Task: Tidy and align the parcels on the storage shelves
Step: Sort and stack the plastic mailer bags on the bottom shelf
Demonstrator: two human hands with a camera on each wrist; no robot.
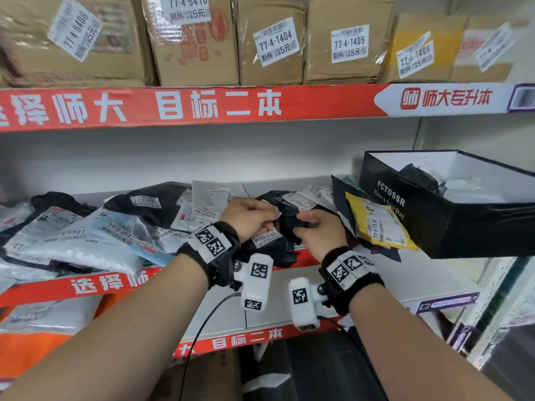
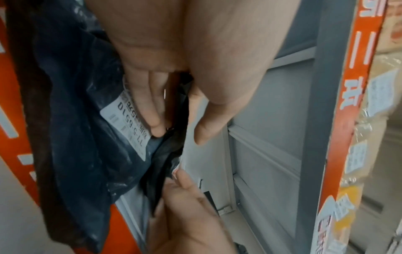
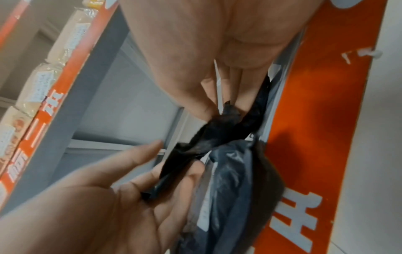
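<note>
A crumpled black plastic parcel [image 1: 275, 235] with a white label reading 77-5-6510 sits at the front edge of the middle shelf [image 1: 362, 273], its loose top twisted into a strip. The left hand [image 1: 249, 217] and right hand [image 1: 318, 230] both pinch that strip with their fingers [image 3: 208, 104] (thumb against fingertips). Grey and black mailers [image 1: 86, 235] crowd its left; a yellow mailer [image 1: 379, 224] and an open black box [image 1: 451, 204] stand close on its right.

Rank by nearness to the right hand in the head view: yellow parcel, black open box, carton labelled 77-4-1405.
1. yellow parcel, just right of the right hand.
2. black open box, farther right.
3. carton labelled 77-4-1405, shelf above.
</note>
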